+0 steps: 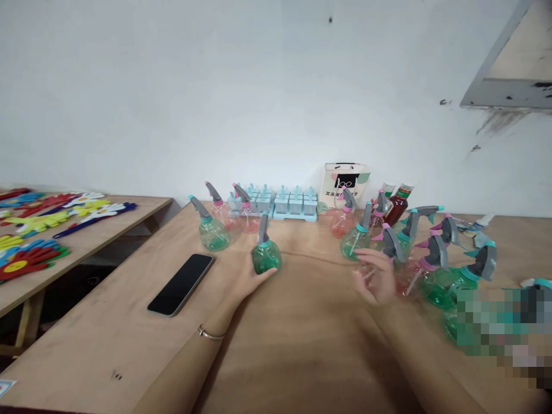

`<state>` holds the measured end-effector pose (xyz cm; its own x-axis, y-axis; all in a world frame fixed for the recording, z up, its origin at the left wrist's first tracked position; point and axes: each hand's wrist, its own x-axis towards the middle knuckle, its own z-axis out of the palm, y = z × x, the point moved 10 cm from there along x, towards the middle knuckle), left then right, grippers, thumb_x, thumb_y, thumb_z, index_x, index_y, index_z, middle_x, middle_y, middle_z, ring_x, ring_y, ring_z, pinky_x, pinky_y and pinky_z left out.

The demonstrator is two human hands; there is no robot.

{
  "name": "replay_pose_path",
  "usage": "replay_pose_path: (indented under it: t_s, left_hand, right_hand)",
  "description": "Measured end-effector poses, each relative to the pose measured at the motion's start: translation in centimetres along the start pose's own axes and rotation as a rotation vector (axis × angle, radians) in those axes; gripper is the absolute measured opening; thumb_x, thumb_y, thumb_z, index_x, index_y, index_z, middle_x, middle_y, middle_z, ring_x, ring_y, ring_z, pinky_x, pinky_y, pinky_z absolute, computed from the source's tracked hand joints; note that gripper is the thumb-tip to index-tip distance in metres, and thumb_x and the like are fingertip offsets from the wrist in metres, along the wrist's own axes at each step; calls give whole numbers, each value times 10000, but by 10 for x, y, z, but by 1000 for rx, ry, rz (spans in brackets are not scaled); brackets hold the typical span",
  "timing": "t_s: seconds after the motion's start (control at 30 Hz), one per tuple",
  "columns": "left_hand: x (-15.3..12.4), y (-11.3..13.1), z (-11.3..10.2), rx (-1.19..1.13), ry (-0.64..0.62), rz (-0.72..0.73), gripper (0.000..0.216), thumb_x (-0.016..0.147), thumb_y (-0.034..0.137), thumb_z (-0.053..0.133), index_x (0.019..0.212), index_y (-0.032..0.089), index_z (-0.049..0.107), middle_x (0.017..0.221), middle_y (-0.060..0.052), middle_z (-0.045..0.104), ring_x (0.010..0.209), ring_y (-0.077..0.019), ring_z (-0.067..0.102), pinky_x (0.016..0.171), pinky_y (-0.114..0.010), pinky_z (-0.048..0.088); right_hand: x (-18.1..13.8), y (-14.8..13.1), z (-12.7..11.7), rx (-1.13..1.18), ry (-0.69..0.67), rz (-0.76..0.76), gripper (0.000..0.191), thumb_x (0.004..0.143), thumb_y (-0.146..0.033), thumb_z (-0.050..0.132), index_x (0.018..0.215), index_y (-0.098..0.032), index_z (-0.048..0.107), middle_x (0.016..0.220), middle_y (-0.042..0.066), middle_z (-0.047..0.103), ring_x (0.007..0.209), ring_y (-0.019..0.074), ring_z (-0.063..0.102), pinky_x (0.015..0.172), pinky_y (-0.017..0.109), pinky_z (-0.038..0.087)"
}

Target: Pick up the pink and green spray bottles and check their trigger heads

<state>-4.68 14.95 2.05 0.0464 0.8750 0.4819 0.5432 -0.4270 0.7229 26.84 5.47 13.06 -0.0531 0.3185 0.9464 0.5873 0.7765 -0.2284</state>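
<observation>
A clear green spray bottle (268, 250) with a grey and turquoise head stands on the table, and the fingers and thumb of my left hand (248, 279) wrap round its base. Over on the right, my right hand (386, 279), blurred, curls round the body of a pink spray bottle with a grey and pink head (391, 244). Fingers and thumb lie on either side of that bottle. Beside it stand another pink spray bottle (414, 278) and a green one (355, 244). Left of my left hand are a green spray bottle (214, 234) and two pink ones.
A black phone (181, 284) lies left of my left forearm. Light-blue ice-pop moulds (295, 205), a printed paper bag (344, 195) and a dark red sauce bottle (397, 207) stand along the wall. Colourful hand-shaped clappers (30, 259) cover the left table. Pixelation hides the lower right.
</observation>
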Motion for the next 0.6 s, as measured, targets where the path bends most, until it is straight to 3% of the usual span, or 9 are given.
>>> replay_pose_path:
  t_s: [0.1, 0.17, 0.27, 0.33, 0.5, 0.6]
  left_hand:
    - [-10, 16, 18, -19, -99, 36, 783, 693, 453, 789, 1348, 222, 427, 1302, -133, 594, 1260, -330, 558, 1089, -551, 430]
    - [-18, 23, 32, -44, -156, 46, 757, 695, 454, 790, 1325, 220, 443, 1301, -135, 595, 1250, -332, 564, 1079, -555, 438]
    - [-29, 32, 54, -69, -239, 58, 767, 669, 479, 805, 1300, 213, 459, 1269, -144, 603, 1208, -347, 583, 1030, -564, 473]
    - [-36, 37, 65, -61, -253, 62, 765, 645, 506, 812, 1270, 212, 481, 1212, -143, 613, 1161, -361, 600, 982, -563, 500]
    - [-50, 40, 69, 16, -147, -6, 820, 661, 559, 777, 1329, 229, 432, 1180, -158, 614, 1114, -386, 613, 890, -546, 539]
    - [-56, 47, 69, 44, -136, 56, 843, 682, 573, 751, 1368, 235, 399, 1217, -157, 625, 1103, -378, 625, 884, -555, 533]
  right_hand:
    - [-2, -12, 66, 104, -292, 285, 226, 895, -288, 559, 1118, -255, 562, 1046, 88, 679, 999, 259, 667, 898, 461, 524]
    - [-13, -13, 103, 192, -417, 455, 394, 876, -352, 589, 1242, -230, 506, 1227, 137, 639, 1163, 290, 616, 1002, 493, 482]
    - [-27, -10, 142, 279, -503, 572, 777, 777, -438, 689, 1417, -184, 327, 1481, 211, 430, 1388, 348, 416, 1129, 557, 354]
    - [-31, -6, 153, 308, -480, 597, 855, 753, -463, 702, 1438, -167, 285, 1505, 228, 383, 1415, 357, 369, 1153, 563, 312]
    - [-32, -5, 162, 355, -458, 621, 636, 853, -432, 593, 1391, -172, 376, 1343, 199, 532, 1297, 316, 498, 1097, 503, 395]
    - [-33, -3, 159, 377, -421, 608, 598, 882, -423, 563, 1407, -201, 383, 1344, 166, 543, 1272, 282, 521, 1097, 471, 400]
